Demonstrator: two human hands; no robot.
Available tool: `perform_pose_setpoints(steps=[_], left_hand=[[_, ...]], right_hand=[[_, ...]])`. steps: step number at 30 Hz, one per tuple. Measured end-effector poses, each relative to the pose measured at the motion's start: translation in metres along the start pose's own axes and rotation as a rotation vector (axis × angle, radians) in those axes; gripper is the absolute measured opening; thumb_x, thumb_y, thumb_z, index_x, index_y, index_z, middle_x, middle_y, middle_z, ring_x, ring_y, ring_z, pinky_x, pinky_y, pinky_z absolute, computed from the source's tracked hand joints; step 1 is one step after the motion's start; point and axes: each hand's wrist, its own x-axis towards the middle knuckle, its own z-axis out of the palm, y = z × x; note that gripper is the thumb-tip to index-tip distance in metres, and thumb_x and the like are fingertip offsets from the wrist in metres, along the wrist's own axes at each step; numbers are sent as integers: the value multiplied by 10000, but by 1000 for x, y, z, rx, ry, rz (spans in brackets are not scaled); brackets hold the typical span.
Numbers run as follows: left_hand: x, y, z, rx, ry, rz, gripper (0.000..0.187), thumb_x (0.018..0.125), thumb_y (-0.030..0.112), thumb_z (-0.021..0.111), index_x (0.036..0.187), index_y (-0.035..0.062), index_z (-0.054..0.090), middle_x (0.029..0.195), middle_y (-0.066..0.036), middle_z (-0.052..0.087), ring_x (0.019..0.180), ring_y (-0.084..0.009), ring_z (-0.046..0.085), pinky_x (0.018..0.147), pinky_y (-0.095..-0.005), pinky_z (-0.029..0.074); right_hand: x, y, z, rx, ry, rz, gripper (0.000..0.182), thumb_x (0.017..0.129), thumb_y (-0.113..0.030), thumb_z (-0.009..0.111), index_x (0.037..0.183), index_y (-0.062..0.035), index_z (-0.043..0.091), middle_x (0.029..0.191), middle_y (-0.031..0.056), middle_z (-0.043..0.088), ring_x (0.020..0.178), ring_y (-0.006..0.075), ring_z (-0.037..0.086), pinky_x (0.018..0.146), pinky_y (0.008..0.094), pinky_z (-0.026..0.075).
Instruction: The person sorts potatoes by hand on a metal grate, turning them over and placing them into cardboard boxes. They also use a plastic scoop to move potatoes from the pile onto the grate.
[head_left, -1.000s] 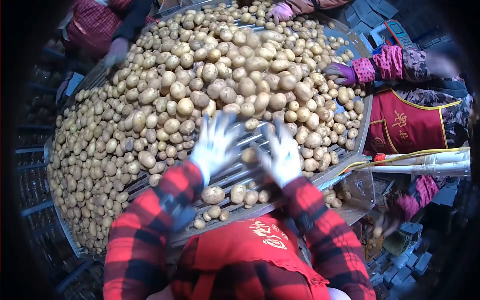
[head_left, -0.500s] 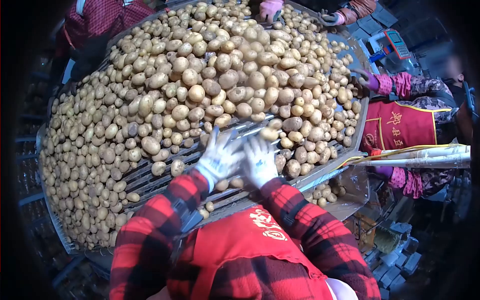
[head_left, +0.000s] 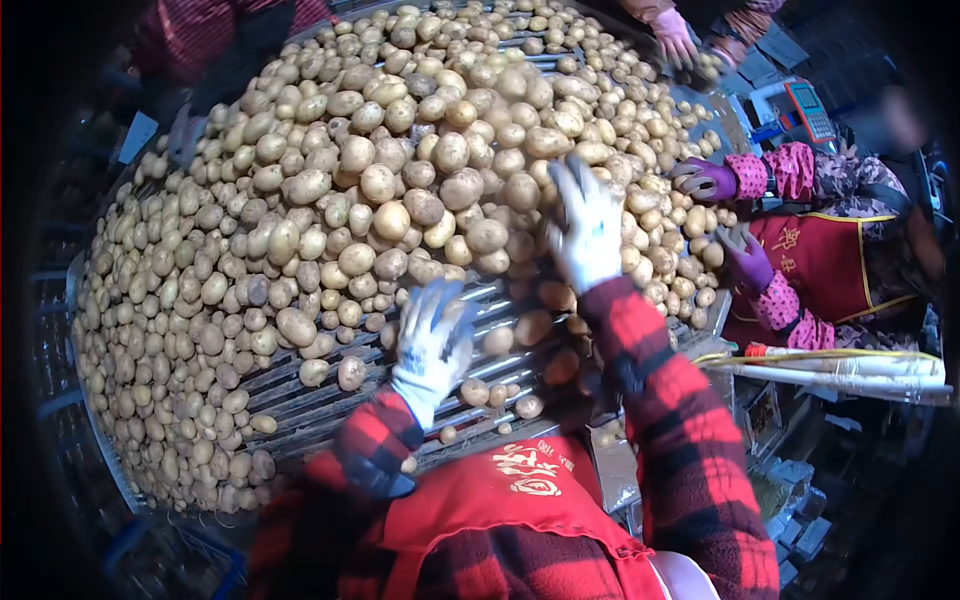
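My left hand (head_left: 433, 345), in a white and grey glove, is over the bare slats (head_left: 330, 385) of the sorting table with its fingers spread. Nothing shows in it. My right hand (head_left: 587, 228), gloved the same way, reaches up onto the heap of potatoes (head_left: 390, 185). Its fingers are stretched out against the potatoes at the heap's near edge, and it grips none that I can see. Between my hands and my apron, several loose potatoes (head_left: 533, 327) lie on the slats, some blurred.
At the right a co-worker's purple-gloved hands (head_left: 708, 180) touch the table's edge. Another person's pink glove (head_left: 675, 38) is at the far right corner. White poles (head_left: 840, 368) jut in from the right. A red-framed keypad device (head_left: 810, 110) stands behind.
My right hand has moved forward and right from the slats onto the heap. My left hand has shifted slightly nearer me. Potatoes have come down onto the slats, and the co-worker's hands moved.
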Motion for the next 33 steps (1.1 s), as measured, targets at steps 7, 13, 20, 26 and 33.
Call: perform_pose_setpoints(steps=[7, 13, 20, 26, 33], left_hand=[[0, 26, -6, -1514, -140, -756, 502, 1062, 243, 625, 1494, -2, 547, 1527, -147, 565, 1431, -283, 533, 1221, -451, 411], [34, 15, -15, -2077, -207, -1211, 625, 1151, 497, 321, 1625, 93, 382, 1608, -167, 485, 1462, -383, 489, 1228, -563, 390], [7, -12, 9, -2075, -46, -1280, 418, 1065, 453, 588, 1359, 165, 657, 1321, -89, 715, 1236, -337, 671, 995, -512, 575], [-2, -14, -11, -2242, 117, -1411, 297, 1072, 388, 612, 1240, 148, 656, 1380, -129, 672, 1285, -378, 629, 1092, -613, 513], [-30, -53, 9, -1284, -249, -794, 512, 1069, 376, 566, 1504, 110, 531, 1507, -175, 576, 1281, -335, 644, 941, -455, 612]], right_hand=[[128, 58, 98, -210, -548, -4, 460, 870, -116, 682, 1329, -121, 649, 1338, 133, 662, 1237, 390, 626, 1027, 523, 527], [76, 26, 17, 251, -64, -81, 395, 917, -188, 718, 1299, -92, 684, 1310, 185, 677, 1181, 392, 658, 1028, 468, 538], [12, -64, 4, 157, -288, -151, 425, 903, -206, 707, 1320, -125, 682, 1279, 228, 648, 1120, 389, 654, 912, 526, 529], [51, -76, 106, 6, -406, 29, 300, 915, -253, 705, 1201, -162, 724, 1223, 215, 633, 1167, 426, 611, 984, 534, 505], [-7, -78, 18, 690, -431, -17, 345, 919, -254, 758, 1233, -112, 730, 1253, 164, 663, 1170, 375, 656, 985, 479, 564]])
